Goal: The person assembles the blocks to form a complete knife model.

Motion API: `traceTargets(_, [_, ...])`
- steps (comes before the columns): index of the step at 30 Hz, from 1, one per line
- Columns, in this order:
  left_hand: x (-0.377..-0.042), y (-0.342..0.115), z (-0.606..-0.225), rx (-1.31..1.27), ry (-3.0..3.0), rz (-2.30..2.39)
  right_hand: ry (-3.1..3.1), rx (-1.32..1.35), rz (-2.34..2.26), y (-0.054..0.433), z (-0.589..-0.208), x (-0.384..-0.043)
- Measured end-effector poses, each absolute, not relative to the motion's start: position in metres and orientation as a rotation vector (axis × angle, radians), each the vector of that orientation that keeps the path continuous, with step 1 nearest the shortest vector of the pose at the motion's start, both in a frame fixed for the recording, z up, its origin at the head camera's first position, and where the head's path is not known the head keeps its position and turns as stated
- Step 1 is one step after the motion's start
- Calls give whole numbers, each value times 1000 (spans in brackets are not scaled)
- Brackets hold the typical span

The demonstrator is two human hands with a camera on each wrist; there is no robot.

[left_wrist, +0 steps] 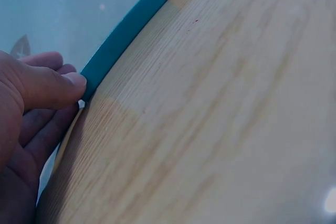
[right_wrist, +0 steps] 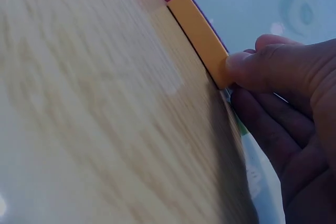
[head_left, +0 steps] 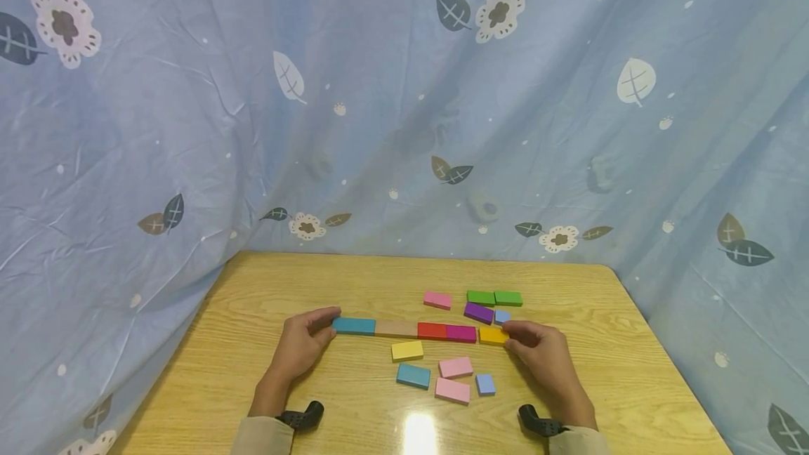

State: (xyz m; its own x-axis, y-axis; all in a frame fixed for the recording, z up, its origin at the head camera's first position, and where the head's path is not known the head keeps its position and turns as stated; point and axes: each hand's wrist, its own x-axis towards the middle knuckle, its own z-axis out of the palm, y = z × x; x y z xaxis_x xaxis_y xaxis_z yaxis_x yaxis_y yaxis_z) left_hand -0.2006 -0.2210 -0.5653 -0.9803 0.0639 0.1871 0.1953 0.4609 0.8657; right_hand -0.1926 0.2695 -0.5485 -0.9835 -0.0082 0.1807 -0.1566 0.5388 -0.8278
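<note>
A row of blocks lies across the table: a long teal block (head_left: 354,326), a plain wooden block (head_left: 396,329), a red block (head_left: 432,331) and a magenta block (head_left: 461,333). My left hand (head_left: 302,343) pinches the outer end of the teal block, its thumb (left_wrist: 75,81) on the near face. At the other end, my right hand (head_left: 543,353) holds an orange-yellow block (head_left: 492,335) by its right end. In the head view a narrow gap parts that block from the magenta one. The fingertips behind both held blocks are partly hidden.
Behind the row lie a pink block (head_left: 437,300), two green blocks (head_left: 481,298), a purple block (head_left: 479,313) and a small blue block (head_left: 502,317). In front are yellow (head_left: 407,351), teal (head_left: 413,376), pink (head_left: 452,390) and blue (head_left: 485,385) blocks. A curtain (head_left: 392,125) hangs behind the table.
</note>
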Motion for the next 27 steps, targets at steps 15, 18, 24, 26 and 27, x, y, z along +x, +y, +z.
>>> traceTargets(15, [-201,-221,-566,-221,-2578,-1563,-2620,148,1434,264,-550,-193])
traceTargets(18, [-201,-220,-565,-216,-2581,-1559,-2620,160,1422,263,-549,-193])
traceTargets(24, [-201,-220,-564,-211,-2581,-1559,-2613,200,1419,262,-547,-193])
traceTargets(26, [-201,-220,-565,-212,-2578,-1561,-2613,201,1419,262,-546,-193])
traceTargets(27, [-201,-220,-565,-216,-2579,-1559,-2612,198,1415,262,-546,-192])
